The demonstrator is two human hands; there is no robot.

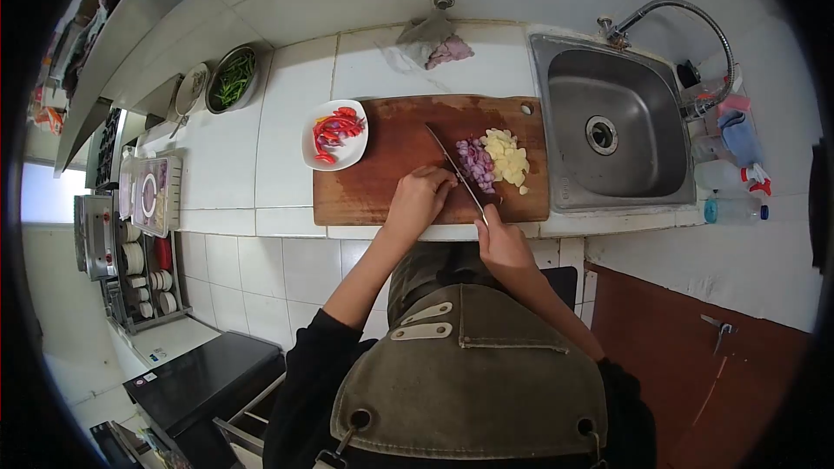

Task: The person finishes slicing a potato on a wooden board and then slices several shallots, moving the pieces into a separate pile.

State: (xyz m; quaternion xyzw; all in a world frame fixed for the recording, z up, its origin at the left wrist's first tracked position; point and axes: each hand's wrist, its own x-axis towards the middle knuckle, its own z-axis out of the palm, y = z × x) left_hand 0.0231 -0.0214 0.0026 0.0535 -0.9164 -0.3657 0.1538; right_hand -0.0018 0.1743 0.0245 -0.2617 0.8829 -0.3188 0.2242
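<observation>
My right hand (506,241) is wrapped round the handle of a kitchen knife (452,165), its blade slanting up and left over the wooden cutting board (382,187). Just left of the blade, my left hand (422,197) presses down on the board with curled fingers; what lies under the fingertips is hidden. Chopped purple shallots (475,165) are heaped right beside the blade. Touching them on the right is a pile of pale yellow sliced garlic (506,156). At the board's left edge stands a white bowl (352,155) with red chillies (334,132) in it.
A steel sink (565,182) with a flexible tap (686,2) lies right of the board. Bottles (725,210) stand beyond it. Cloths (434,42) lie behind. On the left are a metal bowl of green chillies (233,80) and a clear plastic container (155,195).
</observation>
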